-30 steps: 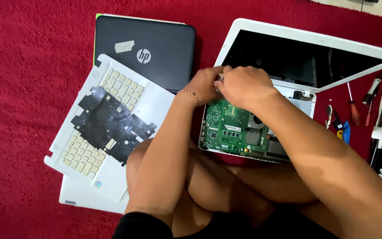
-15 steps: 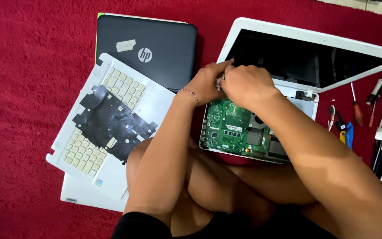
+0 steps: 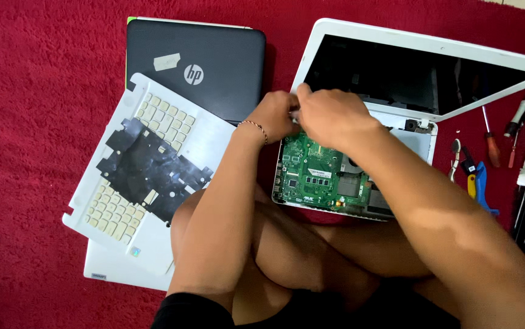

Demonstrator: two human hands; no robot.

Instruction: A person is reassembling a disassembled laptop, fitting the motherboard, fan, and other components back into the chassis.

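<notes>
Both hands meet over the top edge of a green circuit board (image 3: 311,176) — the left hand (image 3: 273,116) and right hand (image 3: 329,116) curled fingertip to fingertip, pinching something too small to make out. The board sits in an opened white laptop (image 3: 421,131) on a red rug (image 3: 37,91). To the left lies an upturned keyboard panel (image 3: 153,164) — beyond it, a closed black laptop (image 3: 214,61). Screwdrivers (image 3: 491,140) lie at right.

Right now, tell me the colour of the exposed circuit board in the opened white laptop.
Green circuit board, clearest in the head view.
</notes>
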